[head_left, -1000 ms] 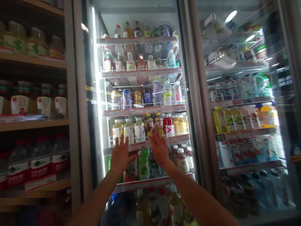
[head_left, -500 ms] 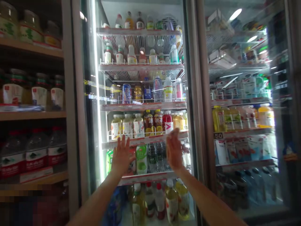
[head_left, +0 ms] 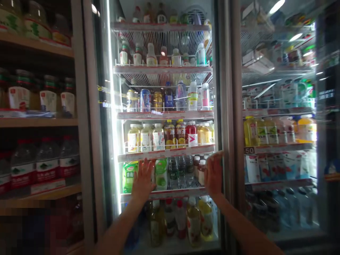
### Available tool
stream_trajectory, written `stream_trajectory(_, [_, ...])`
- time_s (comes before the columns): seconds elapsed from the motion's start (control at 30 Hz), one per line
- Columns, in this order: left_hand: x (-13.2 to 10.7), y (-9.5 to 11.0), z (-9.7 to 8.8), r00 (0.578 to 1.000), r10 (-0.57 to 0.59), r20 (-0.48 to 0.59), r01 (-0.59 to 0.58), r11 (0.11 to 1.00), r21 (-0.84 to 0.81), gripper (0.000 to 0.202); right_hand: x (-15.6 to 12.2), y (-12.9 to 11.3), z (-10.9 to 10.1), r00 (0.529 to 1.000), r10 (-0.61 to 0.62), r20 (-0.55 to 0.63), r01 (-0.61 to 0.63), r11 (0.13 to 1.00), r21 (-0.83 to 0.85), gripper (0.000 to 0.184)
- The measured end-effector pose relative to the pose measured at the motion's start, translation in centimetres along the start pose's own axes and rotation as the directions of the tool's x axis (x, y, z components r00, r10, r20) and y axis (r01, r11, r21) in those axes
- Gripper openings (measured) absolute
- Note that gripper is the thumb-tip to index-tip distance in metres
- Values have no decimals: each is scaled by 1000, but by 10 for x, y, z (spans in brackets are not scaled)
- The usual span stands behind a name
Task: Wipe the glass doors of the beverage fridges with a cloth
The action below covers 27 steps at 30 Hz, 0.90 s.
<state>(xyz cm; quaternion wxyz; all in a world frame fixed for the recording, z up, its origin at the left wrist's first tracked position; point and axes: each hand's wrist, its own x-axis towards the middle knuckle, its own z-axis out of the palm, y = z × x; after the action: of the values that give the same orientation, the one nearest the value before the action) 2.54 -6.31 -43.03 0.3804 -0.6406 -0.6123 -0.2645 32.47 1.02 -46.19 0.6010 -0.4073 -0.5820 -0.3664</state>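
Observation:
Both my arms reach forward to a lit drinks fridge [head_left: 166,153] with shelves of bottles and cans. My left hand [head_left: 143,179] is open with fingers spread, in front of a green carton [head_left: 130,177] and a green-and-white bottle [head_left: 160,174]. My right hand [head_left: 214,175] is held upright near the right door frame [head_left: 228,141], its fingers stretched and nothing in them. Small brown bottles [head_left: 201,171] show just left of it. Reflections lie across the fridge front, as on glass; whether either hand touches it I cannot tell.
Wooden shelves [head_left: 39,123] on the left carry jars and red-capped water bottles [head_left: 22,161]. A second glass-fronted fridge section [head_left: 278,148] stands on the right, stocked with drinks. Tall bottles [head_left: 193,223] stand on the lowest shelf in the middle.
My right hand has moved right, from in front of the shelved bottles to the door frame. My left hand has shifted slightly right and down. The view has tilted a little.

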Motion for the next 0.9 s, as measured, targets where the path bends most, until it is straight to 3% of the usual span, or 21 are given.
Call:
stream_trajectory(0.07, [1, -2, 2, 1000, 17, -20, -17, 1000, -13, 81, -11, -39, 10, 983, -156, 100, 150, 987, 65, 60])
stream_trajectory(0.1, [0, -4, 3, 999, 31, -33, -32, 999, -19, 80, -15, -59, 16, 950, -270, 155, 254, 960, 115, 59])
stream_trajectory(0.2, [-5, -9, 6, 995, 77, -68, -79, 996, -32, 79, -21, -90, 26, 805, -548, 228, 499, 832, 242, 55])
stream_trajectory(0.27, [-11, -11, 8, 992, 94, -84, -97, 995, -32, 80, -22, -76, 22, 799, -562, 213, 519, 824, 228, 55])
stream_trajectory(0.43, [-26, -4, 13, 995, 87, -55, -89, 995, -39, 95, -28, 19, -9, 966, -227, 122, 227, 974, 10, 63])
stream_trajectory(0.53, [-28, 0, 15, 999, 46, -14, -46, 998, -34, 97, -37, 32, -16, 991, -115, 72, 118, 992, -38, 68])
stream_trajectory(0.6, [-28, 2, 15, 1000, 29, 0, -29, 999, -29, 95, -47, 9, -11, 983, -159, 87, 158, 987, 13, 69])
stream_trajectory(0.67, [-28, 2, 14, 999, 34, -1, -34, 999, -28, 94, -60, -24, -2, 947, -285, 147, 275, 958, 84, 69])
stream_trajectory(0.77, [-27, 1, 13, 998, 55, -26, -55, 998, -19, 94, -74, -54, 5, 811, -540, 225, 509, 841, 183, 64])
stream_trajectory(0.83, [-27, 1, 14, 997, 60, -46, -60, 998, -11, 94, -73, -47, 1, 733, -636, 239, 603, 771, 204, 61])
stream_trajectory(0.9, [-27, 1, 16, 997, 49, -56, -50, 999, -12, 91, -57, -21, -6, 774, -589, 233, 571, 808, 146, 62])
